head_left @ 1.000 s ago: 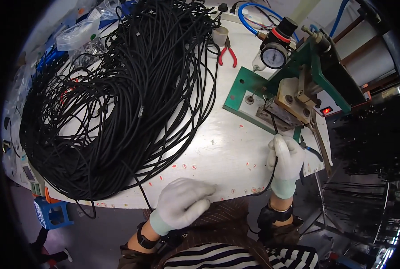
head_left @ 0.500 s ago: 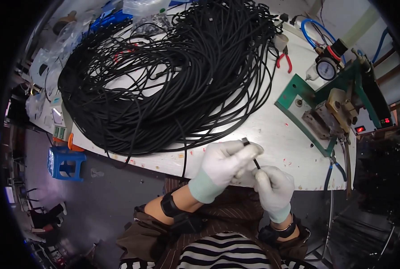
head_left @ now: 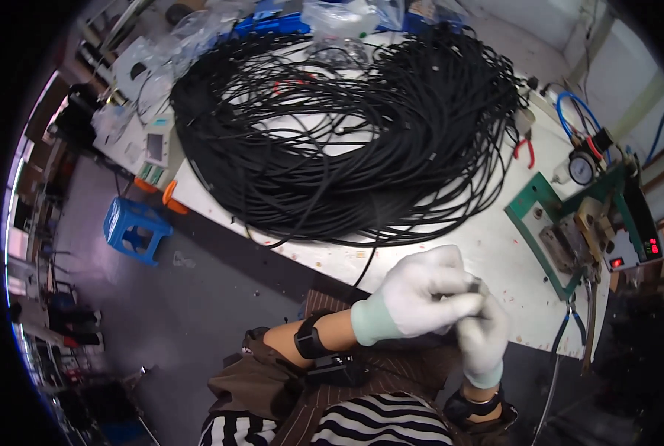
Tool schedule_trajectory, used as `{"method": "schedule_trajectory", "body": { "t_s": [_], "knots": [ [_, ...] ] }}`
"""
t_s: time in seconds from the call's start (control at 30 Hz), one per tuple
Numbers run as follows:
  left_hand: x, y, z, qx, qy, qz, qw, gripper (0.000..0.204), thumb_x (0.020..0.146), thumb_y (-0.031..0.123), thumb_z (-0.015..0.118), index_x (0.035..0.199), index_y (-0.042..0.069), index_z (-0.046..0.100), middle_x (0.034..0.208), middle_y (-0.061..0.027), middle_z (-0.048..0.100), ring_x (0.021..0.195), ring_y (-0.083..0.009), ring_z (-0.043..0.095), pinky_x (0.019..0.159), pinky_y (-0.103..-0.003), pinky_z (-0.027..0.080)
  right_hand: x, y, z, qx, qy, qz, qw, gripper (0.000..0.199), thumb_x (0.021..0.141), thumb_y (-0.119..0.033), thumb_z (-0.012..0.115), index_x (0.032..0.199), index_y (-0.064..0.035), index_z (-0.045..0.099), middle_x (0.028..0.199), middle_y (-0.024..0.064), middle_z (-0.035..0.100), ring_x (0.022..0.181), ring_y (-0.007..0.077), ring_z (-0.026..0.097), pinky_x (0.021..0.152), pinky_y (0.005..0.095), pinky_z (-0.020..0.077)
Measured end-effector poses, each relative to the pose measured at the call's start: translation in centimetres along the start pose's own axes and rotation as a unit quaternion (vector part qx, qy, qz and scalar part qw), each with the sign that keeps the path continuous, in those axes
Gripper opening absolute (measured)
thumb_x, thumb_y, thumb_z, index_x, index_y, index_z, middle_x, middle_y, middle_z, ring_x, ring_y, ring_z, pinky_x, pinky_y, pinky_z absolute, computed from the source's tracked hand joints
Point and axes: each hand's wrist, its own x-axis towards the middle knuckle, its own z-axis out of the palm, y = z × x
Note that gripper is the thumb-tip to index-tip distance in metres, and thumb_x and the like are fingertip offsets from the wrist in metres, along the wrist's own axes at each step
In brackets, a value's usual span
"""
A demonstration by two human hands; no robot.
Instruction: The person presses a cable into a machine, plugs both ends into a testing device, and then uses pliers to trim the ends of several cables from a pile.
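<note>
Head view: gloved left hand [head_left: 421,297] hides right hand's [head_left: 484,338] fingers.

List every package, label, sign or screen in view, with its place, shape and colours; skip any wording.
Clear plastic bags: table's far edge, crumpled, transparent.
Small white box with grey screen: table's left corner, rectangular.
Black panel with red lit digits: right, on the green metal press.
Round white pressure gauge: right, black rim.

White table [head_left: 488,245] slanting from upper left to lower right of the frame, bearing a big heap of coiled black cable [head_left: 347,126] at centre top, clear plastic bags [head_left: 339,18] above, red-handled pliers [head_left: 524,149] and a green-based press [head_left: 570,230] at right.
</note>
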Motion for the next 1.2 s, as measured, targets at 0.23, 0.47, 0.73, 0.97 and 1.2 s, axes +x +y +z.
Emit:
{"method": "schedule_trajectory", "body": {
  "t_s": [0.23,0.47,0.73,0.97,1.2],
  "knots": [
    [0.1,4.2,-1.6,-0.129,0.121,0.025,0.984,0.013,0.083,0.011,0.059,0.085,-0.002,0.064,0.074,-0.0087,0.059,0.058,-0.0106,0.052,0.05,-0.021,0.04,-0.5,1.3,-0.9,0.105,-0.189,0.018,0.976,0.011,0.079,-0.006,0.057,0.08,0.005,0.059,0.071,0.0108,0.059,0.058,0.0182,0.057,0.049,0.0274,0.0427],
    [1.7,7.1,-5.5,-0.064,0.05,0.029,0.996,0.029,0.09,0.025,0.052,0.095,-0.004,0.057,0.059,-0.0011,0.056,0.04,-0.0049,0.044,0.036,-0.019,0.034,0.7,0.1,0.2,-0.146,-0.195,-0.158,0.957,0.007,0.075,-0.004,0.06,0.077,0.003,0.058,0.07,0.0104,0.056,0.06,0.0193,0.056,0.049,0.0273,0.0422],
    [1.3,6.8,-7.7,-0.116,-0.073,0.016,0.99,0.038,0.092,0.03,0.044,0.103,-0.004,0.056,0.059,0.0005,0.054,0.036,-0.0034,0.037,0.033,-0.017,0.029,2.6,-4.9,1.9,-0.131,-0.109,-0.002,0.985,0.009,0.077,-0.006,0.061,0.075,0.0024,0.059,0.059,0.01,0.053,0.051,0.0185,0.053,0.048,0.0285,0.0409],
    [0.9,7.9,-6.5,0.078,-0.045,-0.156,0.984,0.033,0.085,0.019,0.056,0.111,-0.002,0.054,0.064,-0.0026,0.057,0.041,-0.0041,0.041,0.039,-0.016,0.036,4.3,-5.4,3.6,-0.268,-0.19,-0.29,0.899,0.009,0.078,-0.004,0.057,0.08,0.0043,0.059,0.065,0.0081,0.056,0.054,0.0151,0.052,0.05,0.0251,0.0389],
    [0.6,9.9,-14.7,0.545,0.156,0.338,0.751,0.02,0.085,0.019,0.054,0.098,0.003,0.057,0.071,-0.0062,0.062,0.044,-0.0091,0.049,0.043,-0.02,0.039,3.8,-4.5,3.1,-0.325,-0.217,-0.245,0.887,0.011,0.077,-0.004,0.058,0.083,0.0051,0.06,0.065,0.0093,0.056,0.055,0.0179,0.052,0.053,0.0253,0.0404]
  ]
}}
